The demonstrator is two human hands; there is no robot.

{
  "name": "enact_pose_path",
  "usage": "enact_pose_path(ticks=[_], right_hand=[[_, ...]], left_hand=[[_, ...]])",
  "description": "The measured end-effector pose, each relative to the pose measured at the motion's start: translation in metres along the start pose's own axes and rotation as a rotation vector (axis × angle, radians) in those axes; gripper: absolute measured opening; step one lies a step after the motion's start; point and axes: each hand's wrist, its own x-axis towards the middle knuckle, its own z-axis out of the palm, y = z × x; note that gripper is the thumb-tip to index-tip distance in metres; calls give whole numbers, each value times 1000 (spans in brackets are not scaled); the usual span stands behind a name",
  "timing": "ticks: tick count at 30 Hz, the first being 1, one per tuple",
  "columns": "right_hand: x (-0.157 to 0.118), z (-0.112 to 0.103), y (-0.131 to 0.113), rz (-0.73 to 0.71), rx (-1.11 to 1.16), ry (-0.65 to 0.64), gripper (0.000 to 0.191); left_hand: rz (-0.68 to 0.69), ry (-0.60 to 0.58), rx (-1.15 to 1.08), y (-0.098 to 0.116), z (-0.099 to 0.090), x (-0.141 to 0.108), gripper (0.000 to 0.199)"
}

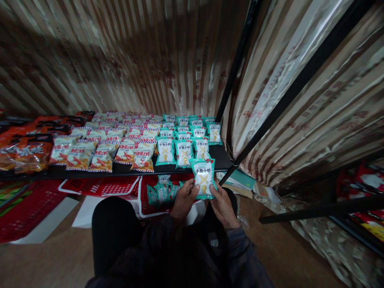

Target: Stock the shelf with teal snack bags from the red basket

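Between both hands I hold a teal-and-white snack bag (204,179) upright, its printed front facing me, just before the shelf's front edge. My left hand (185,197) grips its lower left side and my right hand (222,204) its lower right side. Behind it, rows of matching teal snack bags (184,153) stand on the black shelf (222,157). More teal bags (162,193) lie in a red basket (144,200) below the shelf, left of my left hand.
White-and-red snack bags (103,155) and orange-and-black bags (33,154) fill the shelf to the left. A black post (255,140) rises at the right shelf end. Patterned curtains (135,60) hang behind. Papers and a teal folder (243,179) lie under the right end.
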Motion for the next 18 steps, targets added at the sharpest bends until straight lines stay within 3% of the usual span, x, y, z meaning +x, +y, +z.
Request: enact_pose_path(ticks=[5, 10, 15, 18], right_hand=[[15, -14, -7, -26, -2, 5, 47], [38, -31, -12, -124, -80, 114, 51], [59, -40, -21, -242, -195, 201, 57], [71, -42, -28, -276, -272, 223, 62]], left_hand=[[32, 27, 16, -4, 16, 20, 45], [81, -11, 70, -8, 35, 42, 41], [120, 85, 141, -16, 49, 73, 35], [122, 79, 132, -17, 57, 88, 31]])
